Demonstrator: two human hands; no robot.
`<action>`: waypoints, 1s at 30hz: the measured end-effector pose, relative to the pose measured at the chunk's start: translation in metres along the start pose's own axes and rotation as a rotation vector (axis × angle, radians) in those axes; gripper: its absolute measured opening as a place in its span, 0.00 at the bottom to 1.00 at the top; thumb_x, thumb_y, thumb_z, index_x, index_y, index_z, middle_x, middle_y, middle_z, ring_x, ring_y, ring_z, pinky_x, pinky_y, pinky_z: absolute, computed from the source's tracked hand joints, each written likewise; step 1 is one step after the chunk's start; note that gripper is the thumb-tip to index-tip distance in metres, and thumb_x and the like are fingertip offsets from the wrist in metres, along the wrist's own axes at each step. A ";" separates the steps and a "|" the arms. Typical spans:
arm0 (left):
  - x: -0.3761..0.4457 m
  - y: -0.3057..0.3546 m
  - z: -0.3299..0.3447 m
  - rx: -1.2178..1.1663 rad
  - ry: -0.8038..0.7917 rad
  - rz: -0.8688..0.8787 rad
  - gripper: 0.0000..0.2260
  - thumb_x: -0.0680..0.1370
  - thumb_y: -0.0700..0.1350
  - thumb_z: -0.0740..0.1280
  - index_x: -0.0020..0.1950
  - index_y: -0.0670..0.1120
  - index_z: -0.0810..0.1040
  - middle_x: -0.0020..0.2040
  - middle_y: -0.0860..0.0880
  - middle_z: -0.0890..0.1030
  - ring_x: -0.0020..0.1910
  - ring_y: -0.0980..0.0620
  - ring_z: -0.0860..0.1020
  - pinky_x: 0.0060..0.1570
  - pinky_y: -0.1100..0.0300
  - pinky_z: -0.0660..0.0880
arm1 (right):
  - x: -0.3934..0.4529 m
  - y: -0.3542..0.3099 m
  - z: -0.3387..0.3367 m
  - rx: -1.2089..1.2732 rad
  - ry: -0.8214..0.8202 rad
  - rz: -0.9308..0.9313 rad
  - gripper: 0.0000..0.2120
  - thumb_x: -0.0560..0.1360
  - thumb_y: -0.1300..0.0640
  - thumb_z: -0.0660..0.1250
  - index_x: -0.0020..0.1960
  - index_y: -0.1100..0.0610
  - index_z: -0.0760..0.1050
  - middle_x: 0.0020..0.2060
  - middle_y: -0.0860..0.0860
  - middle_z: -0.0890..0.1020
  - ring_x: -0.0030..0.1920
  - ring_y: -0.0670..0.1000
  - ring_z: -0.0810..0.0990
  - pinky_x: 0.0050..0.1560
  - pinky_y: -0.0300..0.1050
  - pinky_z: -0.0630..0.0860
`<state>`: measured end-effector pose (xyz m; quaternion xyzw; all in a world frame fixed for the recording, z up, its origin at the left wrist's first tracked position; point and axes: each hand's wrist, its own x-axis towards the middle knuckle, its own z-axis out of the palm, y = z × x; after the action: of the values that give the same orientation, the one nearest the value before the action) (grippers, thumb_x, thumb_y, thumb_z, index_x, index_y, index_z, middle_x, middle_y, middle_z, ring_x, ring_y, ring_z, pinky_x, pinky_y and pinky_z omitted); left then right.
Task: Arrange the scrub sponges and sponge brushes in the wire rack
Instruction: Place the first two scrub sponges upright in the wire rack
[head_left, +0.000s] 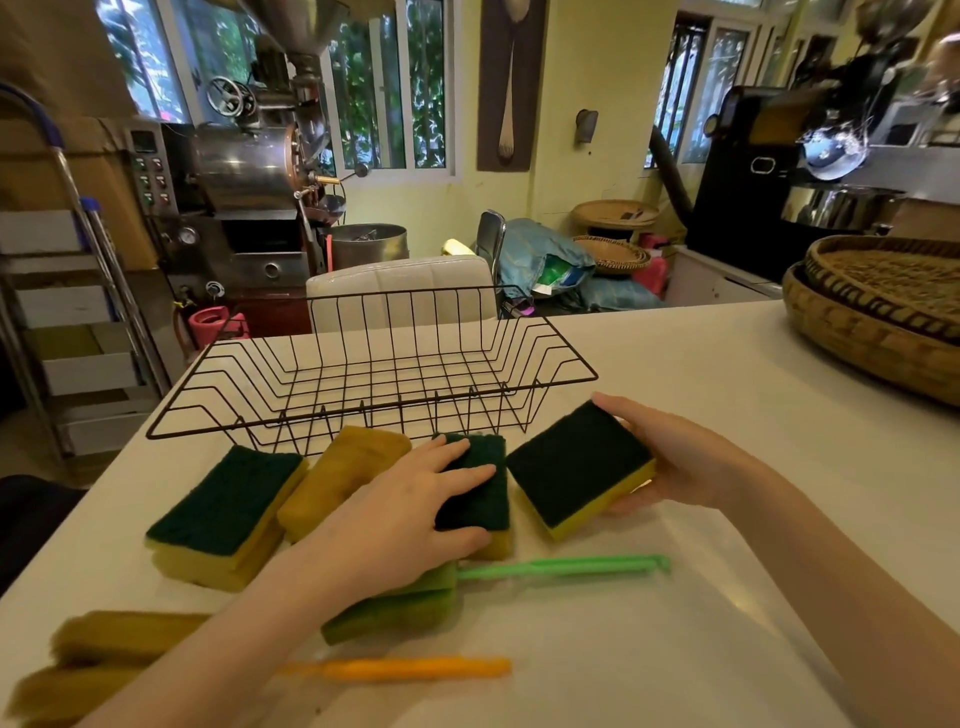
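An empty black wire rack (363, 364) stands on the white table. In front of it lie green-and-yellow scrub sponges. My right hand (670, 457) grips one scrub sponge (576, 467) by its right edge, tilted just above the table. My left hand (410, 514) rests on a second scrub sponge (480, 488), fingers curled over it. Another scrub sponge (228, 514) and a brownish sponge (343, 478) lie to the left. A green-handled sponge brush (561, 566) sits under my left hand. An orange-handled sponge brush (410, 667) lies nearer to me.
Woven baskets (883, 312) sit at the table's right side. More brownish sponges (119, 639) lie at the near left corner. A white chair back (400, 291) stands behind the rack, with a metal roasting machine (244, 171) beyond it.
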<state>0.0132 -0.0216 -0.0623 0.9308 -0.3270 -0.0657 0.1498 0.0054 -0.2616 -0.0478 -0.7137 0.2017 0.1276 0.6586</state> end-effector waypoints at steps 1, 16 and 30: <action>0.000 0.000 0.000 -0.004 0.006 -0.001 0.27 0.73 0.59 0.61 0.70 0.62 0.55 0.76 0.58 0.51 0.74 0.56 0.47 0.72 0.54 0.53 | 0.003 0.002 -0.002 -0.044 0.046 0.007 0.19 0.72 0.41 0.63 0.56 0.54 0.73 0.51 0.56 0.78 0.49 0.56 0.80 0.39 0.55 0.83; 0.017 0.013 -0.026 0.134 -0.124 0.050 0.29 0.69 0.60 0.67 0.67 0.55 0.63 0.69 0.54 0.63 0.65 0.54 0.65 0.61 0.58 0.69 | -0.004 0.012 0.026 -0.937 0.414 -0.431 0.38 0.62 0.29 0.63 0.63 0.51 0.64 0.58 0.51 0.74 0.58 0.53 0.72 0.54 0.51 0.74; 0.050 0.003 -0.038 0.114 -0.267 0.098 0.30 0.62 0.56 0.75 0.58 0.54 0.66 0.51 0.54 0.69 0.47 0.55 0.68 0.37 0.65 0.66 | -0.013 0.008 0.019 -1.094 0.132 -0.450 0.34 0.63 0.45 0.72 0.64 0.51 0.62 0.54 0.50 0.72 0.55 0.51 0.70 0.49 0.45 0.75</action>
<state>0.0590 -0.0463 -0.0267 0.9037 -0.3921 -0.1629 0.0547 -0.0084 -0.2420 -0.0506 -0.9810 -0.0089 0.0257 0.1921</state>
